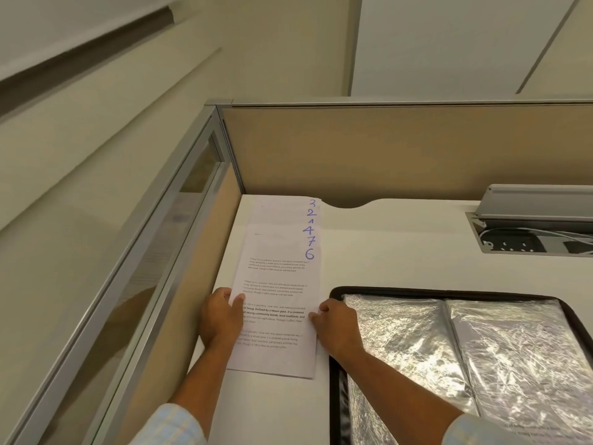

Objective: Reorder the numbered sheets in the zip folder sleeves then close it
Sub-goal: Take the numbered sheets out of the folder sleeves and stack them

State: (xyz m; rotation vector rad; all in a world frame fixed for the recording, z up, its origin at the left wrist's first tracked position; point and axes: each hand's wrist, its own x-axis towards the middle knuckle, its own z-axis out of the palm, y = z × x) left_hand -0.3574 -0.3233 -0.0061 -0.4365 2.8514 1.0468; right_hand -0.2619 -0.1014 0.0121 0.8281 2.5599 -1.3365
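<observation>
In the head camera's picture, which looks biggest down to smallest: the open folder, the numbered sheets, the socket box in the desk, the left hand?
1. folder, though the frame cuts it off
2. sheets
3. socket box, farther away and also cut off
4. left hand

White printed sheets (pixel 282 284), blue-numbered, lie fanned along the worktop's left edge; a black zip folder (pixel 449 292) with crinkled clear sleeves lies open beside them.

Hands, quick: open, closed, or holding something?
Left hand: grips the left edge of the numbered sheets.
Right hand: pinches the right edge of the same sheets.
</observation>
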